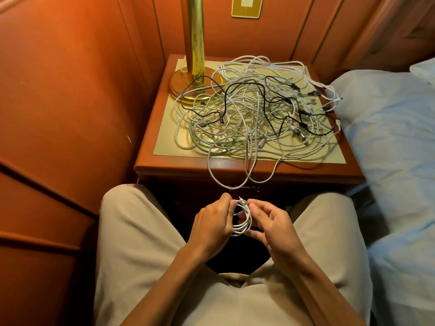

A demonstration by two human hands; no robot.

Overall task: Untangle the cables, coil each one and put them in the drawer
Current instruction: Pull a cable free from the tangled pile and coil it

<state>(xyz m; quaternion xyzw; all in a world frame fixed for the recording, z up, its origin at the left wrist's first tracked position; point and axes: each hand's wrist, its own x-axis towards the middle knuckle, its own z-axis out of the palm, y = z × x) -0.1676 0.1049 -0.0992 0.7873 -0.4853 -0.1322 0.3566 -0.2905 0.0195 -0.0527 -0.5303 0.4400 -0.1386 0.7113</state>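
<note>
While the left hand (213, 225) and right hand (270, 223) both pinched a small white coil (242, 217) near the knees, the far tangle (256, 109) on the nightstand (164, 161) overhung its near edge; a loosened pinch could let the coil spring apart, and brushing a hanging loop might drag the tangle off.

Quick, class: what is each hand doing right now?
Left hand: fingers curled round the white cable coil, holding it.
Right hand: pinching the same coil from the other side.
</note>
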